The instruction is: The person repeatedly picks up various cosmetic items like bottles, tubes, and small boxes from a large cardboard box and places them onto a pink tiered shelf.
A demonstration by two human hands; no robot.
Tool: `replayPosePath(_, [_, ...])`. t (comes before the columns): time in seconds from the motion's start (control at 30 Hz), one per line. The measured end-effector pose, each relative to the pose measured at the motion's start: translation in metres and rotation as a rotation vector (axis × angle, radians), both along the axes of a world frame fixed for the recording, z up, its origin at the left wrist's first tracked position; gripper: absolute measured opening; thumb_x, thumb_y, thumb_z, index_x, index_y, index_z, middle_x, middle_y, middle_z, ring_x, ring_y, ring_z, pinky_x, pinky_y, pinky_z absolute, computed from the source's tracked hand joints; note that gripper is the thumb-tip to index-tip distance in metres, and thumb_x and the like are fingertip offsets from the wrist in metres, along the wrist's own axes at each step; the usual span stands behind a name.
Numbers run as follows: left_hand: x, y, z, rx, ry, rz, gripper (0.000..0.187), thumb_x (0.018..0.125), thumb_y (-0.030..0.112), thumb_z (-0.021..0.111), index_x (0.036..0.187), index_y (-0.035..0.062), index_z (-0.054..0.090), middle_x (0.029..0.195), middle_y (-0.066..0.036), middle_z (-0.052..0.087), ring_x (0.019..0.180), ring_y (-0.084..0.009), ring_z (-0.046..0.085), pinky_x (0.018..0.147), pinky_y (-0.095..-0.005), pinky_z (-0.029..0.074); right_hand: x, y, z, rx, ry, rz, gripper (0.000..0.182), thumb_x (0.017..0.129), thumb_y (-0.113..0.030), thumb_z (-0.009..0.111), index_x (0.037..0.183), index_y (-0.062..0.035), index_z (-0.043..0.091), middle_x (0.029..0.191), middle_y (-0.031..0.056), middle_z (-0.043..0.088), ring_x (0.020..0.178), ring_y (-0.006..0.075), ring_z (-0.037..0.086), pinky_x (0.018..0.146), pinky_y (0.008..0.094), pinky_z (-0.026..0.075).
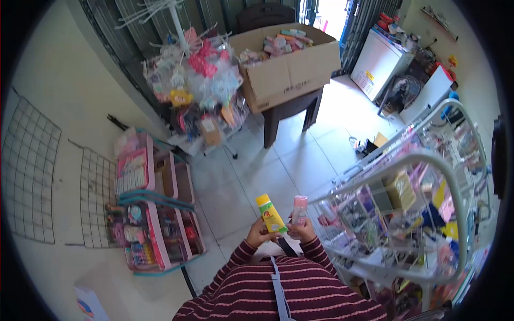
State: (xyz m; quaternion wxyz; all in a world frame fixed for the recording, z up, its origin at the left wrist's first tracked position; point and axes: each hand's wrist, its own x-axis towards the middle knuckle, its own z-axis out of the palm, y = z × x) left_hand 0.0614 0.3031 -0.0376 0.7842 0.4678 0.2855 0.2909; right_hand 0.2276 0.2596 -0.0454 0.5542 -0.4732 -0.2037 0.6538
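My left hand (pixel 259 234) is closed around a yellow bottle (pixel 270 214) with a yellow cap and a green band near its base. The bottle stands nearly upright and leans a little to the left. In my right hand (pixel 305 231) is a pink bottle (pixel 300 209) with a pink cap, also upright, its lower part covered by my fingers. Both bottles are held close together in front of my striped shirt. The print on their labels is too small to read.
Ahead, a cardboard box (pixel 289 77) of packaged goods rests on a dark plastic chair (pixel 292 115). A rack of hanging bags (pixel 198 80) stands beside it. Pink shelf bins (pixel 155 208) are at left; a white wire rack (pixel 399 214) full of goods is close on my right.
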Motion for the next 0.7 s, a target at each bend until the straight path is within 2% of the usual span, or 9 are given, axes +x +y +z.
replayPosePath(0.1, [0.027, 0.056, 0.010, -0.080, -0.053, 0.014, 0.047, 0.064, -0.002, 0.057, 0.102, 0.0036, 0.031, 0.082, -0.011, 0.051, 0.067, -0.0193, 0.055, 0.052, -0.0265, 0.047, 0.036, 0.090, 0.009, 0.129, -0.021, -0.025, 0.028, 0.060, -0.001, 0.057, 0.084, -0.0030, 0.043, 0.058, 0.0054, 0.049, 0.046, 0.0132, 0.048, 0.042, 0.0233, 0.040])
replayPosePath(0.17, [0.034, 0.091, 0.014, 0.071, 0.011, 0.028, 0.047, 0.067, -0.002, 0.055, 0.104, 0.0035, 0.028, 0.085, -0.012, 0.050, 0.070, -0.0201, 0.056, 0.053, -0.0269, 0.048, 0.056, 0.148, 0.026, 0.182, -0.089, -0.032, 0.026, 0.061, -0.001, 0.055, 0.083, -0.0030, 0.042, 0.057, 0.0053, 0.048, 0.045, 0.0137, 0.048, 0.041, 0.0235, 0.039])
replayPosePath(0.27, [0.039, 0.144, 0.017, 0.013, 0.029, 0.024, 0.047, 0.066, -0.003, 0.055, 0.104, 0.0030, 0.027, 0.085, -0.012, 0.051, 0.070, -0.0205, 0.056, 0.054, -0.0268, 0.048, 0.079, 0.218, 0.046, 0.235, -0.089, -0.046, 0.028, 0.059, 0.000, 0.059, 0.082, -0.0014, 0.043, 0.057, 0.0041, 0.049, 0.045, 0.0121, 0.048, 0.042, 0.0228, 0.039])
replayPosePath(0.37, [0.045, 0.194, 0.011, 0.039, 0.077, 0.118, 0.048, 0.066, -0.003, 0.056, 0.104, 0.0027, 0.028, 0.084, -0.013, 0.051, 0.070, -0.0204, 0.056, 0.055, -0.0267, 0.048, 0.091, 0.272, 0.053, 0.270, -0.066, -0.070, 0.027, 0.059, 0.001, 0.058, 0.082, -0.0014, 0.043, 0.057, 0.0042, 0.048, 0.045, 0.0125, 0.048, 0.042, 0.0226, 0.039])
replayPosePath(0.53, [0.069, 0.285, 0.006, 0.019, 0.009, 0.186, 0.048, 0.065, -0.005, 0.055, 0.104, 0.0015, 0.028, 0.081, -0.013, 0.051, 0.067, -0.0199, 0.056, 0.054, -0.0255, 0.048, 0.097, 0.326, 0.011, 0.153, -0.040, -0.057, 0.027, 0.061, 0.000, 0.058, 0.083, -0.0013, 0.042, 0.056, 0.0038, 0.047, 0.045, 0.0123, 0.047, 0.042, 0.0232, 0.039])
replayPosePath(0.6, [0.080, 0.325, 0.014, 0.067, -0.042, 0.177, 0.047, 0.065, -0.006, 0.054, 0.103, 0.0003, 0.028, 0.080, -0.012, 0.051, 0.064, -0.0188, 0.055, 0.052, -0.0250, 0.047, 0.095, 0.344, 0.010, 0.067, -0.013, -0.043, 0.027, 0.062, -0.001, 0.058, 0.084, -0.0014, 0.042, 0.056, 0.0036, 0.047, 0.045, 0.0123, 0.048, 0.043, 0.0235, 0.039])
replayPosePath(0.7, [0.100, 0.390, 0.045, 0.174, -0.154, 0.134, 0.046, 0.066, -0.005, 0.054, 0.103, -0.0002, 0.028, 0.079, -0.012, 0.051, 0.061, -0.0180, 0.055, 0.051, -0.0244, 0.046, 0.104, 0.386, 0.023, 0.107, 0.000, 0.014, 0.028, 0.063, -0.002, 0.057, 0.087, -0.0019, 0.041, 0.059, 0.0042, 0.048, 0.048, 0.0129, 0.048, 0.044, 0.0236, 0.039])
